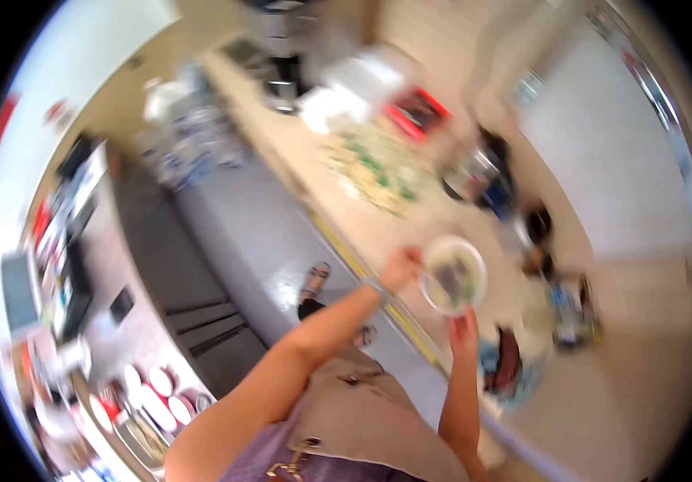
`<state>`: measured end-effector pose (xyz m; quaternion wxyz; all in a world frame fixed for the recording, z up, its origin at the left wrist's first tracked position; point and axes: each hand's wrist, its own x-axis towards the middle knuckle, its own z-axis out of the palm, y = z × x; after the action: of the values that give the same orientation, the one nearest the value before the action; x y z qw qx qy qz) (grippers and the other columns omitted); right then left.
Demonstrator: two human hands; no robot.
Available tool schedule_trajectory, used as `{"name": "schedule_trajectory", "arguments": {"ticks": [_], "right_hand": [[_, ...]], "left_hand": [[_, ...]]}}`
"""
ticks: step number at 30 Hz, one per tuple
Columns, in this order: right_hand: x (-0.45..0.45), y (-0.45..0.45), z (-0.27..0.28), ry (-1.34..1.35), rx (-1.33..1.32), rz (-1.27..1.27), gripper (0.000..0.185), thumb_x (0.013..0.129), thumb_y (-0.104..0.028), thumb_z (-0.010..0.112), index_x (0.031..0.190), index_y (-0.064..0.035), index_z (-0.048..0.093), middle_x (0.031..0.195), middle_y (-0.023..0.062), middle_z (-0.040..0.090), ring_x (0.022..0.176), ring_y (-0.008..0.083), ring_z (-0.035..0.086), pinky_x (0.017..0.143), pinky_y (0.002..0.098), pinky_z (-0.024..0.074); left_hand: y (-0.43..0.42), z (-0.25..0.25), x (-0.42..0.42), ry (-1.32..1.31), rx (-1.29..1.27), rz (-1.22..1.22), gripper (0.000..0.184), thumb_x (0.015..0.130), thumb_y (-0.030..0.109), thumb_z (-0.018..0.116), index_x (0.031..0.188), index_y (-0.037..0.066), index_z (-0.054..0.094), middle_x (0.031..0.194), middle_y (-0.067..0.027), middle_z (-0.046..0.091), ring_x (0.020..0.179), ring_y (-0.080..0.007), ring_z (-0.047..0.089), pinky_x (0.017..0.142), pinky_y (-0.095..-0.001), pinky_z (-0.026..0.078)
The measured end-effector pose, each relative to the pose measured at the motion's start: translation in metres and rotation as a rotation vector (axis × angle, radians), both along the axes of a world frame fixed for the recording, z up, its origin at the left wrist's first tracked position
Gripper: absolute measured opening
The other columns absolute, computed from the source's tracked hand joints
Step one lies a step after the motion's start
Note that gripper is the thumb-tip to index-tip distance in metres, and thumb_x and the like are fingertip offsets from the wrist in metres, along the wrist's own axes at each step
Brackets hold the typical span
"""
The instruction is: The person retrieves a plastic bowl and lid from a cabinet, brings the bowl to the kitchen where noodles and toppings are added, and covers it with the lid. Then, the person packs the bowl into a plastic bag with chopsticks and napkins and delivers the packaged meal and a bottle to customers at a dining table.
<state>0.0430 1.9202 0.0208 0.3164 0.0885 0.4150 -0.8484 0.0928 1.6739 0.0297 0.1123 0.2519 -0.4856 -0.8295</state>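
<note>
A round white bowl (481, 277) is held between my two hands above the counter's edge. Dark pieces and some green, leafy-looking food (452, 277) lie inside it, blurred. My left hand (402, 268) is closed on the bowl's left rim, with a band on the wrist. At the lower rim, my right hand (464, 331) grips the bowl too. Just below and right of my right hand, a dark reddish item rests on a bluish cloth (489, 357).
Pale and green food pieces (374, 165) spread over the counter (314, 173), near a red tray (417, 112) and white containers (354, 84). Pots and jars (478, 173) line the back. A left-hand counter (133, 305) holds red-and-white bowls (160, 402). Wrapped packs (189, 136) stand on the floor.
</note>
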Motion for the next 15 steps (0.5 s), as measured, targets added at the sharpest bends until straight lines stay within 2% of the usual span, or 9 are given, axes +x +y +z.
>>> {"name": "schedule_trajectory", "arguments": {"ticks": [1, 3, 4, 6, 9, 10, 11, 12, 15], "right_hand": [[0.002, -0.002, -0.001, -0.023, -0.006, -0.018, 0.027, 0.089, -0.013, 0.052, 0.113, -0.0003, 0.052, 0.113, 0.0102, 0.056, 0.107, 0.0198, 0.052, 0.095, 0.0357, 0.0422], [-0.001, 0.01, -0.014, -0.069, 0.062, -0.11, 0.027, 0.089, -0.015, 0.054, 0.111, -0.0007, 0.053, 0.112, 0.0094, 0.057, 0.106, 0.0187, 0.052, 0.094, 0.0335, 0.0429], [-0.005, 0.015, -0.019, -0.084, 0.067, -0.087, 0.027, 0.088, -0.016, 0.056, 0.111, -0.0022, 0.053, 0.112, 0.0082, 0.057, 0.106, 0.0183, 0.052, 0.095, 0.0329, 0.0425], [-0.003, 0.011, -0.008, -0.11, 0.079, -0.067, 0.029, 0.088, -0.023, 0.056, 0.111, -0.0049, 0.054, 0.114, 0.0063, 0.055, 0.106, 0.0179, 0.051, 0.093, 0.032, 0.0424], [0.009, 0.019, 0.012, -0.282, -0.044, 0.176, 0.028, 0.089, -0.032, 0.054, 0.107, -0.0104, 0.056, 0.102, 0.0002, 0.061, 0.095, 0.0111, 0.056, 0.08, 0.0272, 0.0476], [0.027, 0.002, 0.017, -0.233, 0.227, 0.055, 0.026, 0.088, -0.032, 0.055, 0.103, -0.0105, 0.058, 0.092, -0.0023, 0.062, 0.08, 0.009, 0.058, 0.068, 0.0242, 0.0487], [0.042, -0.016, 0.025, -0.238, 0.399, 0.176, 0.021, 0.086, -0.024, 0.059, 0.098, -0.0066, 0.059, 0.086, 0.0002, 0.06, 0.071, 0.0106, 0.056, 0.062, 0.0234, 0.0483], [0.045, -0.031, 0.018, -0.36, 0.382, 0.437, 0.017, 0.085, -0.01, 0.058, 0.102, -0.0051, 0.057, 0.089, 0.0042, 0.06, 0.081, 0.0135, 0.058, 0.069, 0.0255, 0.05], [0.097, -0.231, 0.029, -0.054, 0.765, 0.785, 0.017, 0.083, -0.015, 0.062, 0.094, -0.0026, 0.06, 0.082, 0.0031, 0.059, 0.067, 0.0105, 0.054, 0.061, 0.0233, 0.0469]], "left_hand": [[-0.004, -0.013, -0.005, -0.029, -0.096, -0.085, 0.026, 0.071, 0.003, 0.062, 0.096, 0.0, 0.055, 0.074, -0.0052, 0.058, 0.061, -0.0128, 0.057, 0.053, -0.0264, 0.049], [0.005, -0.021, -0.015, -0.065, -0.032, 0.054, 0.033, 0.071, 0.002, 0.063, 0.102, -0.003, 0.05, 0.079, -0.0097, 0.06, 0.066, -0.0171, 0.06, 0.057, -0.0282, 0.051], [-0.001, -0.016, -0.015, -0.103, -0.002, -0.013, 0.048, 0.067, 0.004, 0.068, 0.11, -0.004, 0.047, 0.09, -0.0141, 0.06, 0.08, -0.0189, 0.059, 0.064, -0.0315, 0.05], [-0.019, 0.015, -0.006, -0.198, -0.251, -0.011, 0.049, 0.073, 0.018, 0.069, 0.111, -0.004, 0.048, 0.092, -0.0126, 0.06, 0.082, -0.0194, 0.059, 0.069, -0.0319, 0.05], [-0.087, 0.066, 0.043, 0.012, 0.087, -0.254, 0.045, 0.087, 0.037, 0.053, 0.112, -0.001, 0.052, 0.094, -0.0088, 0.062, 0.084, -0.0158, 0.06, 0.073, -0.0273, 0.047], [-0.12, 0.072, 0.064, 0.04, 0.204, -0.266, 0.047, 0.09, 0.042, 0.047, 0.11, 0.001, 0.054, 0.094, -0.0083, 0.062, 0.086, -0.0154, 0.059, 0.075, -0.0267, 0.047], [-0.154, 0.065, 0.084, 0.064, 0.217, -0.146, 0.045, 0.091, 0.041, 0.045, 0.109, 0.002, 0.055, 0.094, -0.0082, 0.062, 0.084, -0.015, 0.059, 0.075, -0.027, 0.047], [-0.191, 0.055, 0.105, 0.083, 0.231, -0.028, 0.043, 0.092, 0.041, 0.043, 0.108, 0.003, 0.056, 0.093, -0.0082, 0.062, 0.083, -0.0147, 0.059, 0.075, -0.0272, 0.047], [-0.305, 0.018, 0.169, -0.028, 0.287, 0.44, 0.041, 0.093, 0.038, 0.04, 0.105, 0.002, 0.055, 0.09, -0.0076, 0.062, 0.078, -0.0152, 0.058, 0.073, -0.0282, 0.047]]}}
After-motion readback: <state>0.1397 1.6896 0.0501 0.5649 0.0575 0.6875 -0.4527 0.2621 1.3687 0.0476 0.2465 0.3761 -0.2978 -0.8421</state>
